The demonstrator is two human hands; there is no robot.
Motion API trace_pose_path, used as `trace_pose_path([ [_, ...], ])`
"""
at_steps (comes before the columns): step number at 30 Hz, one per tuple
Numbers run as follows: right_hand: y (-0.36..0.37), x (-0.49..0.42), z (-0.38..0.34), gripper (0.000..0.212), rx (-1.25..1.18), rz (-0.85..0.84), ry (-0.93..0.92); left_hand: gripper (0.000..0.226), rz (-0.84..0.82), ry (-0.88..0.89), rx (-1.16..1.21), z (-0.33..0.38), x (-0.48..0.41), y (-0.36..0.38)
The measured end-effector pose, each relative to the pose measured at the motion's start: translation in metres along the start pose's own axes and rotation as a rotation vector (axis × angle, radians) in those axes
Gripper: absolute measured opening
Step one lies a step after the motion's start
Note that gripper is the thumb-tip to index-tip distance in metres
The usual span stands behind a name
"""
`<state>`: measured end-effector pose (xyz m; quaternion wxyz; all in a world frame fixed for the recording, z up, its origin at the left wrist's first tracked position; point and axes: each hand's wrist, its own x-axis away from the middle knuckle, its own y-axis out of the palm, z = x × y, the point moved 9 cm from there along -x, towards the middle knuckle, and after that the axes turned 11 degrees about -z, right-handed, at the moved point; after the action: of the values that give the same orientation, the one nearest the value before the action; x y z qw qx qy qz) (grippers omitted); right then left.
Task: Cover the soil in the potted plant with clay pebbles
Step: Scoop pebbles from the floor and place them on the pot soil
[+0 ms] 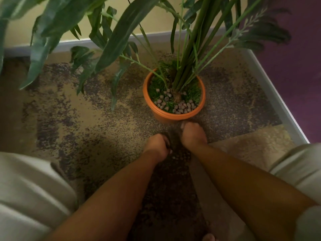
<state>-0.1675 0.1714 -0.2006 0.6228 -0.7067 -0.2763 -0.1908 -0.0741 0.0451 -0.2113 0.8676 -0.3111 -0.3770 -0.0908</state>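
Roughly at the centre of the frame, a scatter of grey-brown clay pebbles (pixel 180 107) lies inside the orange pot (pixel 173 117), mostly along the near rim and around the base of the stems. They sit on green, grass-like tufts (pixel 192 93) that show through over most of the surface. The plant (pixel 189 66) rises from the pot on long green stalks, its fronds spreading across the whole top of the frame. Just below the pot the right hand (pixel 192 134) reaches forward with its fingers lying close together and pointing at the pot's near wall; it is blurred, so I cannot tell if it holds anything. To its left the left hand (pixel 157 145) is curled, its fingers folded round the edge of what looks like a dark bag (pixel 166 188) that runs down between the forearms, with more pebbles (pixel 180 156) showing in its mouth. The pot stands on a mottled beige and dark carpet (pixel 86 119). A pale skirting board (pixel 271 94) meets a purple wall (pixel 295 66) at the right and a yellow wall (pixel 22 35) at the upper left. Light trouser legs (pixel 26 188) fill the lower corners.
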Motion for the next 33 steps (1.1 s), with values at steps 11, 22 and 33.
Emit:
trace_pose_path([
  [11, 0.029, -0.002, 0.034, 0.03, 0.013, -0.287, 0.136, 0.02, -0.018, -0.018, 0.082, 0.009, 0.0, -0.001],
  [22, 0.043, 0.018, 0.011, 0.024, 0.046, -0.338, -0.097, 0.023, -0.024, -0.006, 0.081, 0.012, 0.002, 0.0],
  [33, 0.043, 0.021, 0.003, 0.017, 0.083, -0.341, -0.09, 0.021, -0.023, -0.026, 0.084, 0.008, 0.005, -0.001],
])
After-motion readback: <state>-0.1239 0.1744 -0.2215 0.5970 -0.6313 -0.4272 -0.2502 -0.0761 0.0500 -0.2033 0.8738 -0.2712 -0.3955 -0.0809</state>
